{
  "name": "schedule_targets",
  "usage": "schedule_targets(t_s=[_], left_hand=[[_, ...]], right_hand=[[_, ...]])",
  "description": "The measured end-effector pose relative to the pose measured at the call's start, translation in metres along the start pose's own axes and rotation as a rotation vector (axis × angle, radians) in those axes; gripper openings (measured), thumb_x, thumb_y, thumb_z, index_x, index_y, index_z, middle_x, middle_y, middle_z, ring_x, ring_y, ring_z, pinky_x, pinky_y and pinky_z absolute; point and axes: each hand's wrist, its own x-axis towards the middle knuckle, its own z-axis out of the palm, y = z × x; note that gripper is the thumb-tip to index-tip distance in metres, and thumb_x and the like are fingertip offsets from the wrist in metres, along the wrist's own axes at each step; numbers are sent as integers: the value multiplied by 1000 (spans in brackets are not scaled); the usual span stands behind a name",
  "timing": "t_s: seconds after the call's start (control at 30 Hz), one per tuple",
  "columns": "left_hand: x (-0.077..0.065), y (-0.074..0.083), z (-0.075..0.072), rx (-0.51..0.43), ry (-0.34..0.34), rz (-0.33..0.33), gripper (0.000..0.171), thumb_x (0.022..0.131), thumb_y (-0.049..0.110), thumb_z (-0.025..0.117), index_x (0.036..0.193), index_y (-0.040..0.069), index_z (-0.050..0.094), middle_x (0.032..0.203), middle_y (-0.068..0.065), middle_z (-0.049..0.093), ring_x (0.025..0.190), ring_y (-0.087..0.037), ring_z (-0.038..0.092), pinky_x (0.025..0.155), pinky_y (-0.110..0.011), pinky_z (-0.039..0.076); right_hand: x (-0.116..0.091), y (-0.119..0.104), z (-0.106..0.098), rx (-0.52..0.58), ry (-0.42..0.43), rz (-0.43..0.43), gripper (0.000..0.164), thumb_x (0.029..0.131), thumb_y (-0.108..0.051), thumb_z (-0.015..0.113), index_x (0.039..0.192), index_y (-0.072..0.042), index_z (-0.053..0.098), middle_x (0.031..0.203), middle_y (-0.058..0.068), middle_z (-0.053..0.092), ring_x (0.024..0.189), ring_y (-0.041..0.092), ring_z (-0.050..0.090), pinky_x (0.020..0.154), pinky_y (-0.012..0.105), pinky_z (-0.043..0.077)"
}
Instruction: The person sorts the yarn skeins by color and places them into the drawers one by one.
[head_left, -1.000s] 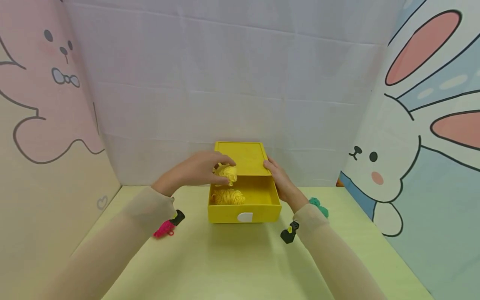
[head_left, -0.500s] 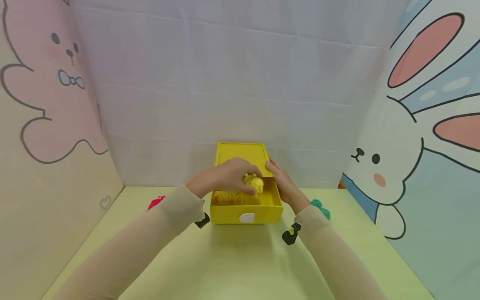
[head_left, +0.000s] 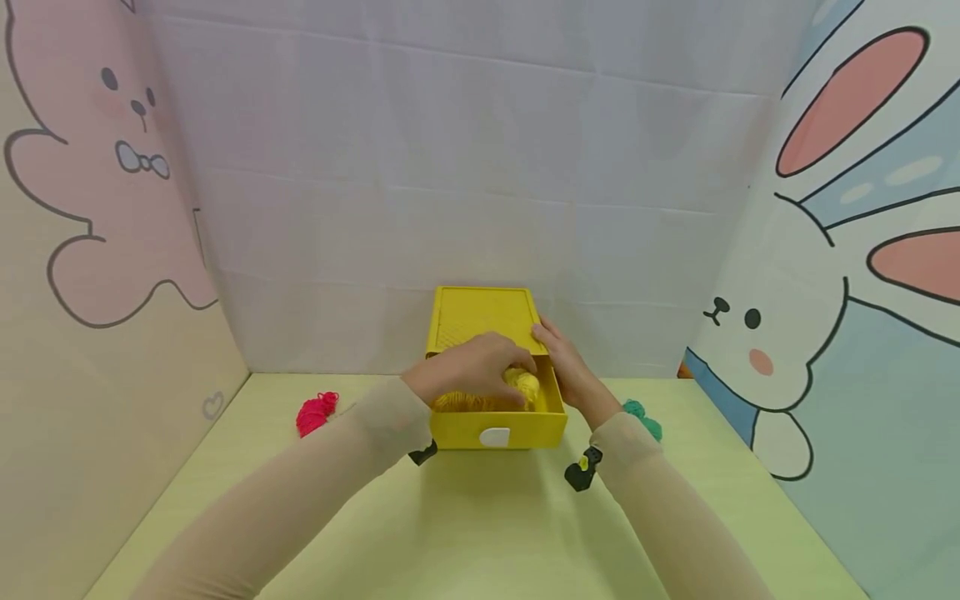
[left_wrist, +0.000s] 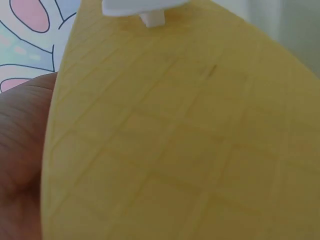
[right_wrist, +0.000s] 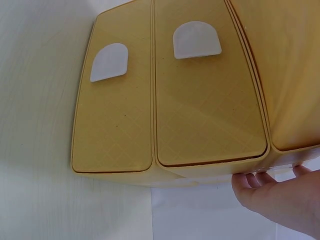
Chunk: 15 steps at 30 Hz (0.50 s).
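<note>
Room lay on table (head_left: 487,525) before pulled-out drawer (head_left: 453,432). Left hand (head_left: 476,367) pinched yellow yarn (head_left: 528,387) near drawer's right wall; right hand (head_left: 568,367) touched yellow cabinet (head_left: 483,308) side, fingers slightly spread.

The cabinet (head_left: 487,310) is yellow, its drawers (right_wrist: 210,110) diamond-patterned, handles (right_wrist: 197,40) white, held yarn (head_left: 524,385) yellow.

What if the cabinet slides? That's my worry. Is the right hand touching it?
Touching. In the right wrist view, the right hand meets the yellow cabinet, fingertips against its side.

back wall (head_left: 465,167): white, creased | left wall (head_left: 127,392): pink cartoon (head_left: 135,242) (bow-tied) | right wall (head_left: 885,417): rabbit (head_left: 795,342) | table (head_left: 487,533): yellow-green
</note>
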Motion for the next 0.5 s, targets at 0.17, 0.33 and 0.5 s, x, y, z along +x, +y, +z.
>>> schedule_targets(t_s=[0.17,0.33,0.5], left_hand=[[4,2,9,48,-1,-17,43,96,34,82,134,15,73,127,1,73,116,-18,66,109,-35,50],[5,2,17,103,6,-12,42,97,32,81,135,16,72,128,2,73,117,-18,67,108,-34,51],[3,1,22,101,19,-3,40,97,30,81,134,16,73,129,3,74,118,-17,68,107,-33,52]], right_hand=[[-1,0,1,-1,5,4,61,117,-43,34,173,-31,12,173,9,27,154,35,35,126,55,31],[-3,-1,2,-2,13,4,62,117,-44,35,173,-31,12,172,10,28,152,36,36,125,57,32],[-5,-1,3,-3,12,-2,62,117,-44,35,173,-31,12,171,11,30,152,36,36,125,57,32]])
